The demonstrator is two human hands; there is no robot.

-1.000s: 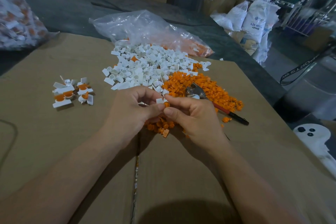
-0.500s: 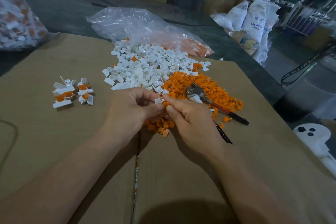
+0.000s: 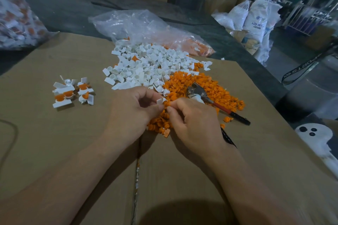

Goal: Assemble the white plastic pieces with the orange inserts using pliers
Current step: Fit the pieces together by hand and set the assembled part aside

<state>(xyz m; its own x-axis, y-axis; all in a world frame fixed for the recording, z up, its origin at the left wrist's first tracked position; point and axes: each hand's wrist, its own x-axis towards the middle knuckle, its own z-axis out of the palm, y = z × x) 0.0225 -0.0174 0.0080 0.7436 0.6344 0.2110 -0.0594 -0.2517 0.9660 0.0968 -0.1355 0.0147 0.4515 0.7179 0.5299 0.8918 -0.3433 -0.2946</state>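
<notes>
On the left of the cardboard worktop (image 3: 54,142) lies the done pile (image 3: 72,93), a few white pieces with orange already in them, well apart from the hands. The left hand (image 3: 131,113) pinches a white piece (image 3: 159,101) between thumb and curled fingers, just above the near edge of the white heap (image 3: 146,65). Touching that piece on its right is an insert (image 3: 166,103), pinched by the thumb and forefinger of the right hand (image 3: 193,120). Over the last second the two parts have barely moved. The right hand has drawn a little left, so one black handle of the pliers (image 3: 210,99) now shows beside its wrist. The pliers themselves lie as before on the orange heap (image 3: 201,86), just beyond the right hand, and neither hand touches them. This looks like fitting the insert by finger, with the squeeze by pliers not yet begun.
</notes>
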